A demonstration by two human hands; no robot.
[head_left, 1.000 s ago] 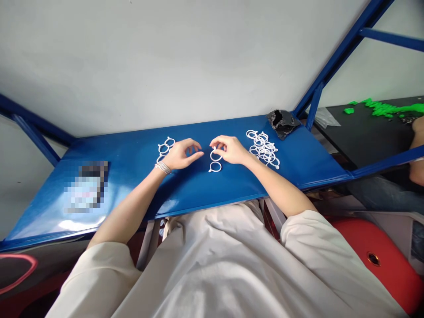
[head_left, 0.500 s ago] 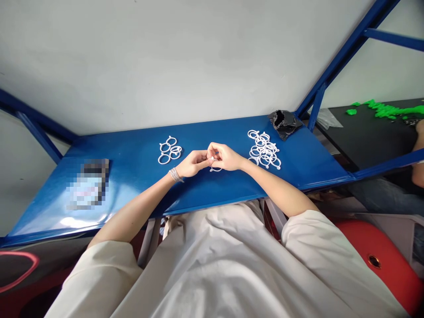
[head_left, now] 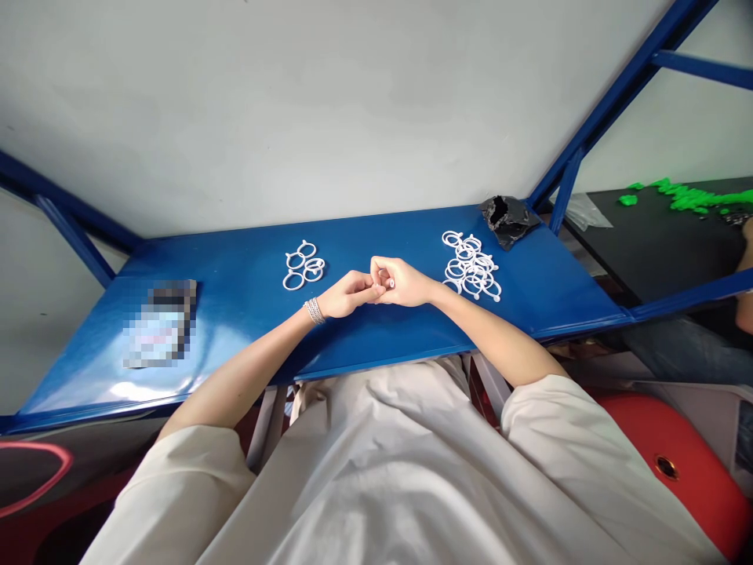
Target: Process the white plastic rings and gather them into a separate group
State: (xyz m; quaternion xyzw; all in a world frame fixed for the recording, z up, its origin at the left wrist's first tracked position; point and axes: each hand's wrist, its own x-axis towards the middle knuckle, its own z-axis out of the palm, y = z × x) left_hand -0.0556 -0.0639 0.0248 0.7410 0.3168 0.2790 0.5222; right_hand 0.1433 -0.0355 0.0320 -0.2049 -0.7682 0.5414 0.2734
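My left hand (head_left: 347,298) and my right hand (head_left: 403,282) meet at the middle of the blue table (head_left: 247,329), fingers curled together around a white plastic ring (head_left: 390,283) of which only a small bit shows. A small group of white rings (head_left: 303,267) lies just left of my hands. A larger pile of white rings (head_left: 471,267) lies to the right of them. A silver bracelet (head_left: 314,311) is on my left wrist.
A crumpled black bag (head_left: 507,217) sits at the table's back right corner. A blurred flat object (head_left: 156,326) lies on the left. Blue frame bars (head_left: 588,141) rise at the right. Green parts (head_left: 688,195) cover a black table beyond, where another person's arm (head_left: 746,290) shows.
My hands came together from apart, lifting the white rings that lay between them off the table and closing on them. The camera shifted slightly.
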